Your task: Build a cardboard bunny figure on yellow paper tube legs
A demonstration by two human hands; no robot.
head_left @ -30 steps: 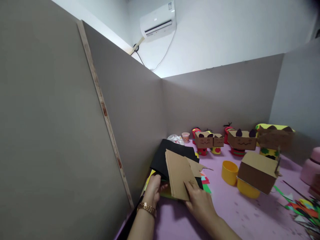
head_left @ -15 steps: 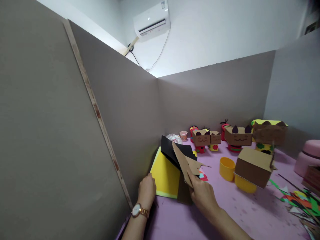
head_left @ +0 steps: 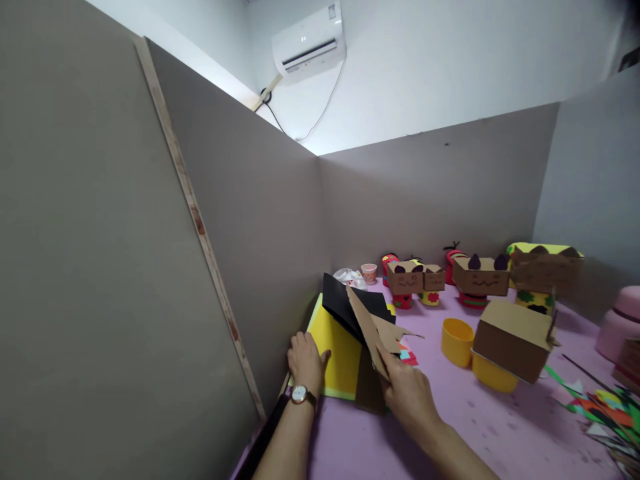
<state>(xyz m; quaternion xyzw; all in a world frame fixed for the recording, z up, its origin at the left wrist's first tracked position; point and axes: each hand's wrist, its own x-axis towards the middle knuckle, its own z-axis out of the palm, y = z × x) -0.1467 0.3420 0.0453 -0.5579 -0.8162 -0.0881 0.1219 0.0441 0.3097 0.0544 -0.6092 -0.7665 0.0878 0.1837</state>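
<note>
Grey partition boards [head_left: 125, 267] wall in the workspace on three sides, the tallest filling the view from 7 to 11 o'clock. Above them a white room wall carries a white air conditioner [head_left: 309, 40] at 12 o'clock, with a dark cable running down from it; no writing on it can be read. The bench [head_left: 465, 427] is covered in pale purple, speckled with small marks, and spreads from the centre toward 4 o'clock.

A stack of craft sheets lies at the bench's left edge, just below centre. The yellow foam sheet [head_left: 337, 353] lies flat at the bottom. The left hand [head_left: 305, 360], with a wristwatch [head_left: 301, 395] on its wrist, rests palm-down on that sheet's near left corner, fingers spread and holding nothing. The right hand [head_left: 407, 397] pinches the lower edge of the brown cardboard sheets [head_left: 367, 327], its grip shut on them, tilting them and the black sheet [head_left: 345, 303] up off the yellow one.

At 3 o'clock a plain cardboard box [head_left: 513, 340] sits on a yellow cup, with another yellow cup [head_left: 457, 341] just beside it. Behind, along the back partition, stand cardboard box figures [head_left: 480, 277] with drawn faces and dark ears on coloured cups. Coloured paper scraps [head_left: 605, 410] lie at 4 o'clock, and a pink container [head_left: 620, 323] stands at the right edge.
</note>
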